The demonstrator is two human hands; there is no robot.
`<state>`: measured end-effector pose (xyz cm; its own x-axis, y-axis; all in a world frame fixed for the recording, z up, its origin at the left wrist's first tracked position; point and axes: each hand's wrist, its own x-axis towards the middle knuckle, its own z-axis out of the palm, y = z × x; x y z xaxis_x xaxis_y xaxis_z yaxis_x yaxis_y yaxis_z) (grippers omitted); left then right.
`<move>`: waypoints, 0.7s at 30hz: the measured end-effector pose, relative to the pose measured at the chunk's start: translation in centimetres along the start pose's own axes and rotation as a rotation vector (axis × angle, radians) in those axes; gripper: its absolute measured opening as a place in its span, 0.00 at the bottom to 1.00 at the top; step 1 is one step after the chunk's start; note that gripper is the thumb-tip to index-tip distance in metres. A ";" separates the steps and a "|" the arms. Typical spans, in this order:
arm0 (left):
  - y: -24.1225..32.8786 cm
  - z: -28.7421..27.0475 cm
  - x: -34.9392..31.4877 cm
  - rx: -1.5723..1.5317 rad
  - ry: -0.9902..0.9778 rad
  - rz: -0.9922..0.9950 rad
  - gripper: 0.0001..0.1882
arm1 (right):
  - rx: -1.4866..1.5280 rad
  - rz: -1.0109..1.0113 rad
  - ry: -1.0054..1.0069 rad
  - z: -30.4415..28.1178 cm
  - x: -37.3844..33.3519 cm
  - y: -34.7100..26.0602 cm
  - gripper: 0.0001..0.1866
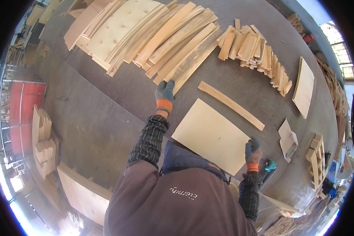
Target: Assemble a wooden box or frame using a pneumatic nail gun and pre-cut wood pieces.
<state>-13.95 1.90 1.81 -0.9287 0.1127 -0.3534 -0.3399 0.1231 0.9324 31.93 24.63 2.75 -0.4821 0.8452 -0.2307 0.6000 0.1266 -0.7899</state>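
Observation:
My left hand (165,96), in a grey and orange work glove, is closed on the near end of a long wooden board (188,66) at the right side of a row of boards. In front of my body lies a pale rectangular plywood panel (212,135). At its right corner is my right hand (253,152), gloved alike, its fingers bent against the panel's edge; their undersides are hidden. A single narrow wooden slat (231,105) lies just beyond the panel, apart from both hands.
Wide plywood sheets (122,27) lie at the far left of the dark table (102,114). Short wood blocks (247,45) are piled at the far right. Nearer on the right are another panel (303,87), an opened paper or card (288,139) and a teal power tool (270,165).

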 end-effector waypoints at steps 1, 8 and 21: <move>-0.6 0.1 0.3 0.062 0.042 0.134 0.19 | -0.024 0.004 -0.001 0.1 -0.3 -0.1 0.23; -0.6 -0.5 0.1 0.247 0.083 0.194 0.22 | 0.010 0.055 -0.002 0.4 -2.1 0.0 0.22; 2.6 -2.1 -0.5 0.720 -0.039 0.162 0.22 | 0.107 0.102 -0.045 0.1 -3.4 0.5 0.21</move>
<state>-14.65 0.06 4.58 -0.9484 0.2175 -0.2306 -0.0051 0.7168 0.6973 33.80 21.81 3.06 -0.4518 0.8265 -0.3358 0.5766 -0.0167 -0.8168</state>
